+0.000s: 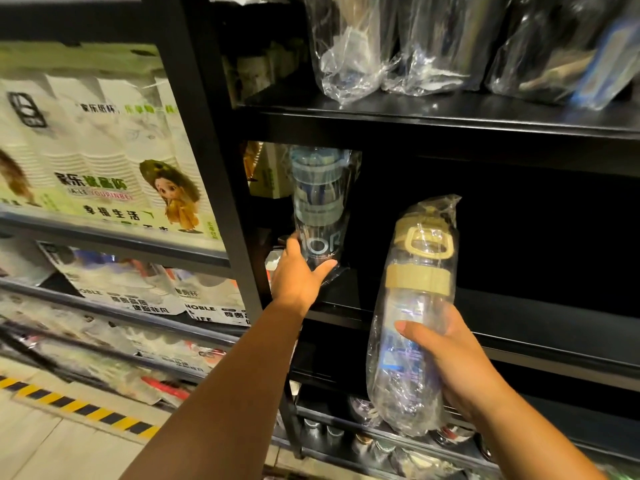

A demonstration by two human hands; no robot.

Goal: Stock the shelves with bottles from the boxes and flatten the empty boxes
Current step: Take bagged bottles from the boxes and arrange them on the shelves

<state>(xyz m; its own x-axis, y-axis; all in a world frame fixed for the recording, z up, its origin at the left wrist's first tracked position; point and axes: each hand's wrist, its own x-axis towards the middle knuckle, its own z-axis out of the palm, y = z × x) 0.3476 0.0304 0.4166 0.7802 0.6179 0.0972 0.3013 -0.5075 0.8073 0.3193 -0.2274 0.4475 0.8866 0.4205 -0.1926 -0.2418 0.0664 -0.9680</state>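
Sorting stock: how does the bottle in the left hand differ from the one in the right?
The blue-lidded bottle has a dark, lettered body; the beige-lidded bottle is clear. The blue-lidded bottle stands on the shelf, gripped by the left hand; the beige-lidded bottle is held off it by the right hand. Both are wrapped in clear plastic.

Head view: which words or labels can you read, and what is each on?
"家乐纸杯": upper cup pack, near its top.
"幸福生活": same pack, near its bottom.
"NOBLE": lower cup pack.
"OR", partly covered: blue-lidded bottle gripped by the left hand.
Beige-lidded bottle in the right hand: sticker too blurred to read.
Smaller print on the packs: blurred.
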